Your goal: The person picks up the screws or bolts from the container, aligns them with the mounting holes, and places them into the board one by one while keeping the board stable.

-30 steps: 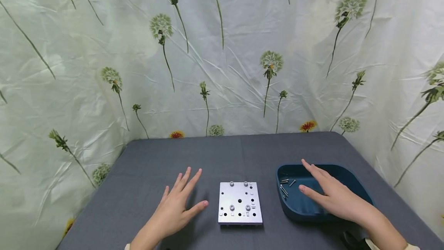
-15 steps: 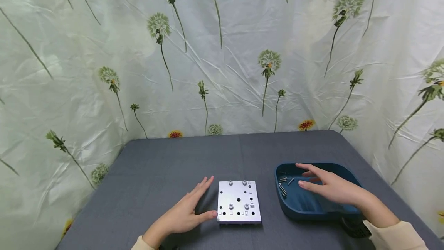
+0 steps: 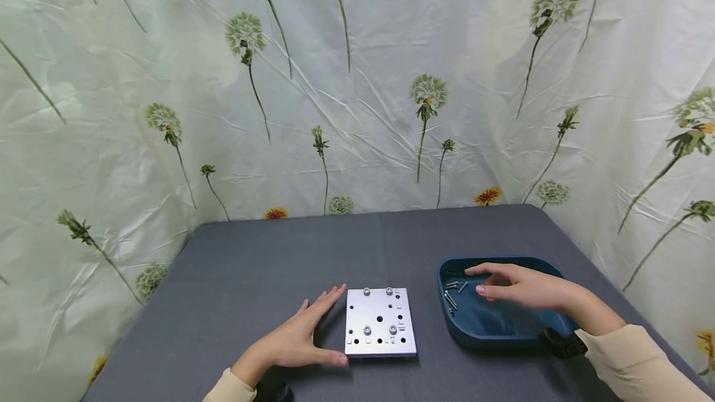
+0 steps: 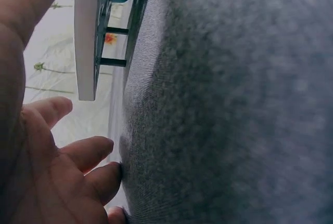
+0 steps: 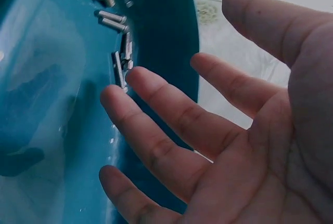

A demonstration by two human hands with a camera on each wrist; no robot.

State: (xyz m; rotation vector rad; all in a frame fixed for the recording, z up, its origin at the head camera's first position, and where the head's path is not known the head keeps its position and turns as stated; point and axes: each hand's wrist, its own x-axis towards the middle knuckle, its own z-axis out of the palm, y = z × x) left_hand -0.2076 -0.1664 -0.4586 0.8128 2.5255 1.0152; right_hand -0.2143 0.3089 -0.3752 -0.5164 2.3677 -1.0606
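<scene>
A square silver metal plate (image 3: pixel 380 321) with holes and several screw heads lies mid-table. The left wrist view shows threaded screws (image 4: pixel 115 30) sticking out beneath the plate. My left hand (image 3: pixel 301 340) is at its left side, thumb by the near corner and index finger by the far one; whether they touch it, I cannot tell. My right hand (image 3: pixel 536 290) hovers over a dark blue tray (image 3: pixel 475 341), holding nothing, fingers spread and slightly bent. Several loose metal screws (image 5: pixel 119 68) lie along the tray's left inner side, close to these fingertips in the right wrist view.
Grey cloth covers the table (image 3: pixel 279 253). A pale curtain (image 3: pixel 357 110) printed with dandelions hangs behind it and along both sides. Dark devices (image 3: pixel 563 343) are worn at the wrists.
My left hand has moved right and down to the plate's left edge. My right hand has shifted left over the tray, its fingers bending a little. The view has shifted slightly.
</scene>
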